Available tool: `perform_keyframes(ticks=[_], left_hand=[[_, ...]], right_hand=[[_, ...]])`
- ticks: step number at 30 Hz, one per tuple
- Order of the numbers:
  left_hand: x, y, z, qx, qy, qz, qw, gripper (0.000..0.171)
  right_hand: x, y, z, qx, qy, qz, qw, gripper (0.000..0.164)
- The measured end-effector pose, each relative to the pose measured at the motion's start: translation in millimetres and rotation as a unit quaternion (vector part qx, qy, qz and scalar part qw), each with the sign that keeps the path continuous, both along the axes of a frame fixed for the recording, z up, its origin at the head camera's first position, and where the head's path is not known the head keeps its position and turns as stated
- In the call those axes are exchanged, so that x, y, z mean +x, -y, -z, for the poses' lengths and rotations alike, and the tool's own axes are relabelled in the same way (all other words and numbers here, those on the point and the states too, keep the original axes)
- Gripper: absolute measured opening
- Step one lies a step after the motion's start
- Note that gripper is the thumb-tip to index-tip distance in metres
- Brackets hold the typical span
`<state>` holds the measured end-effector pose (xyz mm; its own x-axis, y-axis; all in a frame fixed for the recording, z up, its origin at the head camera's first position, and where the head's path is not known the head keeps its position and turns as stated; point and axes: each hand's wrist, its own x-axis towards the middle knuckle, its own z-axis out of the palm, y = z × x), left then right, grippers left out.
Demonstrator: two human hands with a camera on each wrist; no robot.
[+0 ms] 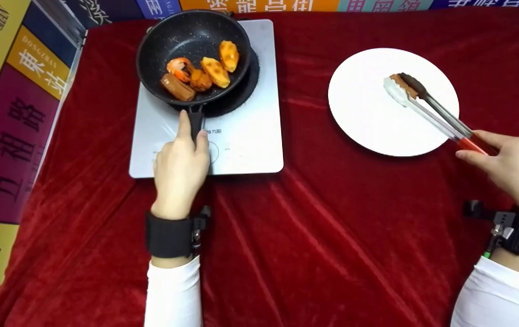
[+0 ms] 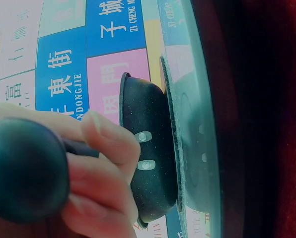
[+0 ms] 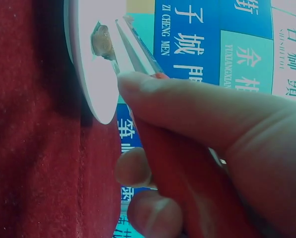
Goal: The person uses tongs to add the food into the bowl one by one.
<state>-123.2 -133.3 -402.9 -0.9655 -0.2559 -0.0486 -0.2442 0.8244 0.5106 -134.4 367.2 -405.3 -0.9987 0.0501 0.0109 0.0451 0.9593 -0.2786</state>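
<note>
My left hand (image 1: pixel 180 163) grips the black handle (image 1: pixel 196 121) of a frying pan (image 1: pixel 191 38), its index finger stretched along the handle. In the pan lie a brown sausage-like piece (image 1: pixel 177 87), an orange-red shrimp (image 1: pixel 178 69), a browned chunk (image 1: pixel 201 81) and two yellow-orange wedges (image 1: pixel 215 72). My right hand (image 1: pixel 514 159) holds metal tongs (image 1: pixel 441 116) with red grips. Between the tong tips is a brown piece of food (image 1: pixel 404 85), over the white plate (image 1: pixel 359 109); whether it touches the plate I cannot tell.
Beneath the pan is a white induction cooktop (image 1: pixel 250 154), left of the plate. Dark red cloth (image 1: pixel 314 236) covers the table. Printed panels with large characters (image 1: pixel 18 122) stand along the left and back edges.
</note>
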Motion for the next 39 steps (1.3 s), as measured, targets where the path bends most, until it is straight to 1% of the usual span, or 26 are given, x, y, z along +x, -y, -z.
perform_keyframes(ticks=[4,7,13,16,21,27,29,32,35,39], left_hand=[[0.4,0,0.4,-0.004,-0.005,-0.002,1.0000,0.059],[0.6,-1,0.8,-0.007,-0.008,-0.003,0.9999,0.059],[0.5,-1,0.8,-0.002,-0.005,0.000,1.0000,0.059],[0.8,0,1.1,-0.002,-0.004,-0.001,1.0000,0.059],[1.4,2,1.8,0.000,-0.002,-0.004,1.0000,0.059],[1.4,3,1.1,0.001,-0.004,-0.005,1.0000,0.059],[1.4,3,1.0,0.001,-0.007,-0.005,1.0000,0.059],[0.8,1,1.1,-0.004,-0.011,-0.006,0.9999,0.059],[-0.4,0,1.5,-0.007,-0.013,-0.003,0.9999,0.059],[-1.1,0,2.8,-0.009,-0.013,-0.003,0.9999,0.059]], right_hand=[[-1.2,1,1.3,0.004,-0.018,-0.010,1.000,0.050],[-1.9,1,1.9,0.004,-0.024,-0.015,1.000,0.049],[-1.3,2,1.2,-0.010,-0.040,0.005,0.999,0.044],[-1.3,1,0.2,-0.016,-0.042,0.011,0.999,0.044],[-1.6,-1,-1.4,-0.019,-0.029,0.008,0.999,0.048],[2.0,1,-5.6,-0.040,-0.009,0.001,0.999,0.051],[5.1,2,-6.3,-0.042,-0.007,0.000,0.999,0.051],[13.1,5,-4.4,-0.043,-0.022,-0.004,0.999,0.050],[26.3,7,2.4,-0.031,-0.044,0.001,0.999,0.049],[42.9,11,13.0,-0.003,-0.047,0.005,0.999,0.047]])
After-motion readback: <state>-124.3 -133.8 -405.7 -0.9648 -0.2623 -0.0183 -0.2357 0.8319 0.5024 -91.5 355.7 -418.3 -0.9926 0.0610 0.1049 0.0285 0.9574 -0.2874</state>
